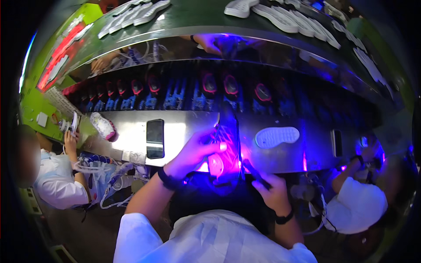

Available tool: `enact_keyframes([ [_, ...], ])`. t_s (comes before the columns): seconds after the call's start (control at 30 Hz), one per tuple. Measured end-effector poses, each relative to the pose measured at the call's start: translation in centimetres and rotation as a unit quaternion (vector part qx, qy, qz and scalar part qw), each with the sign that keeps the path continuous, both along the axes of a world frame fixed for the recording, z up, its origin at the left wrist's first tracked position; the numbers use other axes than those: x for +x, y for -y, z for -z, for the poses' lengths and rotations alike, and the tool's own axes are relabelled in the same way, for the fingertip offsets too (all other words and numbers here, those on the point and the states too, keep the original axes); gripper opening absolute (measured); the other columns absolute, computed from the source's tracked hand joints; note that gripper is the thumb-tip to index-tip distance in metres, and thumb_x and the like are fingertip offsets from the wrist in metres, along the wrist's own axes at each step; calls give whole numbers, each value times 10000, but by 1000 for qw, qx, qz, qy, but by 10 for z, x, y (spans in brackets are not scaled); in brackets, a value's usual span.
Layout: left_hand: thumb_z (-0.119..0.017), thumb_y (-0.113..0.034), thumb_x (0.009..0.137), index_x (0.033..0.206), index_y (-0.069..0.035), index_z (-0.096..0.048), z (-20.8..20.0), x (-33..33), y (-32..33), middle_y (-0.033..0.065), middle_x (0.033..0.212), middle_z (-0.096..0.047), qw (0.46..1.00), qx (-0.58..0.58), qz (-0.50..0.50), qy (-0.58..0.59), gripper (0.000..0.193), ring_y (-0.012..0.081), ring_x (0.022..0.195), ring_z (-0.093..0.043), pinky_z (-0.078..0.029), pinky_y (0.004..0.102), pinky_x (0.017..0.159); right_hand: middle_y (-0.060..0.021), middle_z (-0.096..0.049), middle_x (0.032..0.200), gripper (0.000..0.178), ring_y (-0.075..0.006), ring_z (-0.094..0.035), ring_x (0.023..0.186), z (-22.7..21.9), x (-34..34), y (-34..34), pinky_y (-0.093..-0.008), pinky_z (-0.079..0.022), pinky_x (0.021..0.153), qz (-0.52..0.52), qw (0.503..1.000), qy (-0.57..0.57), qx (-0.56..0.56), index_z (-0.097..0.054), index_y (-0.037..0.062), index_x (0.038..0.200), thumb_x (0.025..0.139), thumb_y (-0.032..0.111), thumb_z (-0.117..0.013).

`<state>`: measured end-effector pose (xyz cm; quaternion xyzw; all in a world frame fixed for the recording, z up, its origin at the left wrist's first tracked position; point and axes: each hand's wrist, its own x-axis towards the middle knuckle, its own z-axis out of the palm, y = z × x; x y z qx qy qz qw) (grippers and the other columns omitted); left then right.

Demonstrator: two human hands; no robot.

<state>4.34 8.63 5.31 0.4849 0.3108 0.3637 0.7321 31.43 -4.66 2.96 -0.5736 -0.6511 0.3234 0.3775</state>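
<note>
The left hand [193, 152] is holding a purple-lit shoe [216, 165], the right hand [274, 191] is gripping a dark tool [255, 172]; beyond it, a white sole [277, 137] is lying.

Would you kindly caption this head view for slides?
Left hand holding a violet-lit piece, right hand gripping a dark object.

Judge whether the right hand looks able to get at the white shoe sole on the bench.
Probably yes: the white shoe sole lies beyond the right hand with nothing apparent blocking the way, though that hand holds a dark tool.
</note>
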Motion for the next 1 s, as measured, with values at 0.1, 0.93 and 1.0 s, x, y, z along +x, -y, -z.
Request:
enact_keyframes([
  [0.1, -755, -253, 932, 1243, 10, -680, 15, -24, -63, 96, 1112, -739, 981, 107, -72, -145, 415, 190, 1043, -706, -542, 344, 924, -94, -732, 1047, 412, -147, -663, 981, 22, 15, 11, -301, -524, 891, -24, 993, -62, -98, -667, -40, 1282, 890, 32, -772],
  [0.93, -561, -372, 949, 978, -97, -772, 124, 26, -312, 155, 998, -765, 707, 216, -155, -655, 347, 344, 938, -742, -565, 506, 843, 14, -634, 869, 432, -19, -477, 583, 42, 45, -17, -176, -354, 492, 226, 937, -191, -184, -588, -2, 1379, 957, 42, -673],
  [1.0, -554, -429, 946, 981, -84, -775, 130, 8, -316, 173, 1000, -767, 692, 251, -126, -665, 411, 351, 925, -752, -585, 495, 795, 17, -638, 875, 416, -18, -481, 593, 40, 45, -19, -177, -363, 507, 199, 949, -195, -150, -595, -3, 1364, 959, 48, -673],
])
